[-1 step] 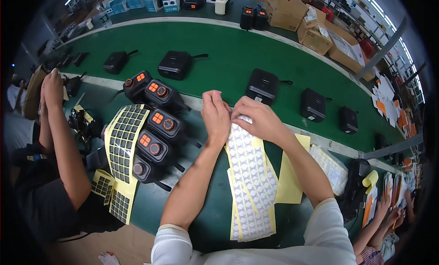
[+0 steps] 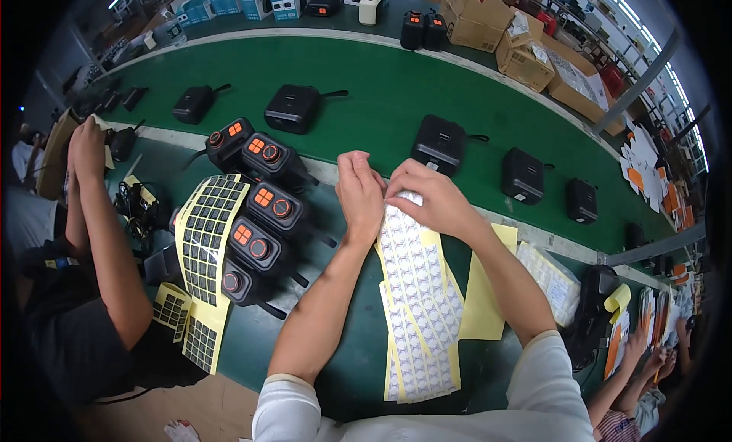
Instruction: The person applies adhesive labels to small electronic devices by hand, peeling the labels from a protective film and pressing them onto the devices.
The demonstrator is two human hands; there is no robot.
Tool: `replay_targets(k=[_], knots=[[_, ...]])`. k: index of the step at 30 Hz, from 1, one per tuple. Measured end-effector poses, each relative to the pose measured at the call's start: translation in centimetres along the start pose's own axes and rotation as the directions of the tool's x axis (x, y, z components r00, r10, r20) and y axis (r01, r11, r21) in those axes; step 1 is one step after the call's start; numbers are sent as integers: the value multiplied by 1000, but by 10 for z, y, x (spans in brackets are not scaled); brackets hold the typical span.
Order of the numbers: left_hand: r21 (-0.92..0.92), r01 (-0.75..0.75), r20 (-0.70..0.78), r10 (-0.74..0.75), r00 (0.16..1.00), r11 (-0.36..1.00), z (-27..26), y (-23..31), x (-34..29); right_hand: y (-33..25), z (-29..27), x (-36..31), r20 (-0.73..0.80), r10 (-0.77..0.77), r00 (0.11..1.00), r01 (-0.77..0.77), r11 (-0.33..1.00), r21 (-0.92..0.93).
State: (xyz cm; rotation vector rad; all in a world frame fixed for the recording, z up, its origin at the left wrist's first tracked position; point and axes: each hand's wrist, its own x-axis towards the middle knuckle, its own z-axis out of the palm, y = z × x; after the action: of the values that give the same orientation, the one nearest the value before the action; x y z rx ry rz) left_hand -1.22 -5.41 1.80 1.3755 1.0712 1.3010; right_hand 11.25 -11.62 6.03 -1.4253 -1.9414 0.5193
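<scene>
Long sheets of round white stickers [image 2: 418, 289] on yellow backing lie in an overlapping stack in front of me. At the far end of the stack, my right hand [image 2: 433, 202] is closed in a pinch on the top sheet's edge. Its fingertips meet those of my left hand [image 2: 360, 194], whose fingers are curled together. Whatever sits between the left fingers is too small or hidden to make out. Just beyond my hands, a black boxy device [image 2: 438, 143] with a strap lies on the green conveyor belt [image 2: 366, 83].
Left of my forearm stand several black devices with orange buttons [image 2: 271, 202], partly under a sheet of black square stickers [image 2: 210, 228]. A co-worker's arm [image 2: 107, 236] is at far left. Yellow backing paper [image 2: 492, 282] and a clear plastic bag [image 2: 547, 282] lie right.
The black devices on the belt have shifted very slightly to the right. A co-worker's hand at the far right has moved a little. My own hands look the same.
</scene>
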Motion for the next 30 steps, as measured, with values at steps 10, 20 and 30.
replay_targets(k=[10, 20, 30], knots=[[-17, -298, 216, 295, 931, 954, -8, -20, 0, 17, -11, 24, -72, 214, 974, -182, 931, 316], [157, -225, 7, 227, 974, 961, -13, -26, 10, 27, 11, 71, -249, 240, 938, -246, 969, 8], [164, -153, -64, 166, 984, 975, -8, -19, 12, 68, 49, 178, 21, 88, 996, -82, 975, -206]])
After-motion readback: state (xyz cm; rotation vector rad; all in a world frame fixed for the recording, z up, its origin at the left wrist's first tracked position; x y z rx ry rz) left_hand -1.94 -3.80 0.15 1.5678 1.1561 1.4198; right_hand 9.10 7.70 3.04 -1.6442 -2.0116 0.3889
